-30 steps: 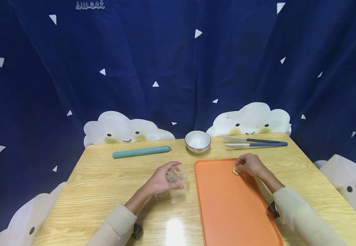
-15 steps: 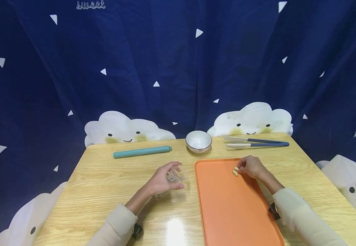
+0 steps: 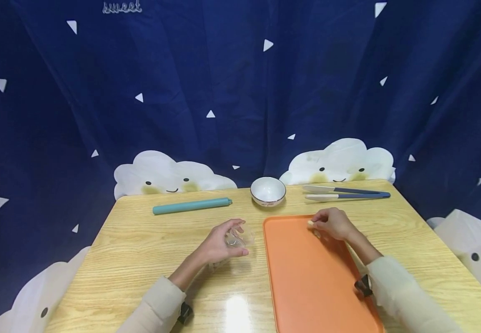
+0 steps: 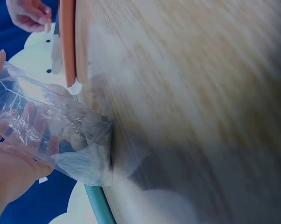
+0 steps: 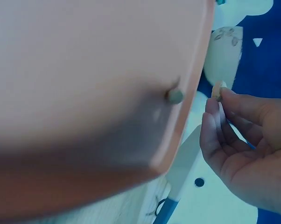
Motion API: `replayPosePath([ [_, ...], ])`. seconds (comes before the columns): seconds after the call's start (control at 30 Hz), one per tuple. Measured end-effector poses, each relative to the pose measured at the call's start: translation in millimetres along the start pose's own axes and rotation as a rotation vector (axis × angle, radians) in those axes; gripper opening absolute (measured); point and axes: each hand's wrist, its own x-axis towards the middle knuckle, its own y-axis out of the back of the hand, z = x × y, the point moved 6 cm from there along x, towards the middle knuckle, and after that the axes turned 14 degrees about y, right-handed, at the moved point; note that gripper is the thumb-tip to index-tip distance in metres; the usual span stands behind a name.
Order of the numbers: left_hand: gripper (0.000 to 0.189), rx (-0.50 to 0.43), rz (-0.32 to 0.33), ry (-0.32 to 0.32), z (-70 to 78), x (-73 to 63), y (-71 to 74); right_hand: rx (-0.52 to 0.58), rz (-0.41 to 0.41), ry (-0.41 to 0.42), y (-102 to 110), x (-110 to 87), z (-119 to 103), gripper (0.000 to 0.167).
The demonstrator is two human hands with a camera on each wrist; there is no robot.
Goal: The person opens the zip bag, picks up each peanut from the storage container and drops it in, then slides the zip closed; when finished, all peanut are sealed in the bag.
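My left hand (image 3: 219, 243) holds a clear plastic bag (image 4: 80, 135) upright on the table, fingers and thumb curled around its sides. Several beige lumps, partly blurred, lie at the bottom of the bag in the left wrist view. Over the far right part of an orange tray (image 3: 307, 286), my right hand (image 3: 335, 224) pinches a small tan peanut (image 5: 217, 90) between thumb and fingertips, raised off the tray. Another peanut (image 3: 317, 234) lies on the tray just below those fingers; the right wrist view catches it (image 5: 175, 96) near the tray's rim.
Behind the tray stands a white bowl (image 3: 268, 191) with a dark rim. Blue and cream tongs (image 3: 346, 193) lie at the back right. A teal rod (image 3: 192, 206) lies at the back left. A dark blue curtain (image 3: 240, 92) hangs behind the wooden table.
My right hand has lifted slightly and shifted left with one peanut, parting it from the other, which stays on the tray. The left hand and the bag have not visibly moved.
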Motion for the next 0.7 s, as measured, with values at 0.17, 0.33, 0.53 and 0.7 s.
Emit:
replayPosePath([
  [0.17,0.078,0.005,0.003,0.008,-0.4,-0.3,0.0,0.094,0.009,0.028,-5,6.0,-14,0.014],
  [0.33,0.079,0.004,0.008,-0.007,0.7,-1.1,0.5,0.212,0.026,0.084,-14,12.8,-33,0.013],
  [0.53,0.078,-0.001,0.013,-0.011,0.5,-1.0,0.3,0.226,0.055,0.163,-23,20.8,-63,0.012],
  [0.7,0.076,-0.010,0.015,0.003,0.3,-0.9,0.3,0.294,0.067,0.190,-34,26.5,-82,0.013],
])
